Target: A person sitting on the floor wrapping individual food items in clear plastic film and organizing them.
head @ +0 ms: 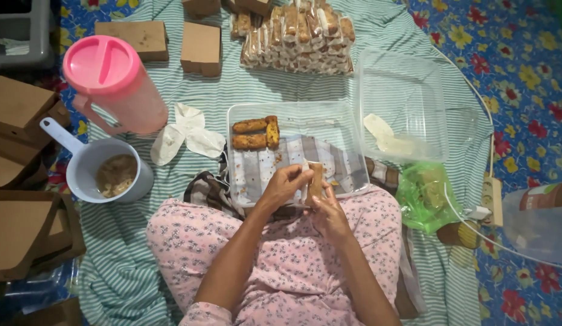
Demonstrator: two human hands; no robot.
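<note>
Head view: upright pastry roll (315, 181), long axis vertical, pinched between left hand (285, 184) and right hand (330, 211).

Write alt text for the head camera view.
Seen from above, a seated person's left hand and right hand hold a fried roll over a clear tray with three more rolls. A pink jug and wrapped rolls lie beyond on striped cloth.

Green-and-white striped cloth (257, 90) spread over a blue flowered mat (516, 54), on it a pink lidded jug (115, 81), white saucepan (103, 166), brown boxes (201, 47), wrapped pastry stack (299, 36), clear tub (296, 151), perhaps crumpled gloves (187, 134).
</note>
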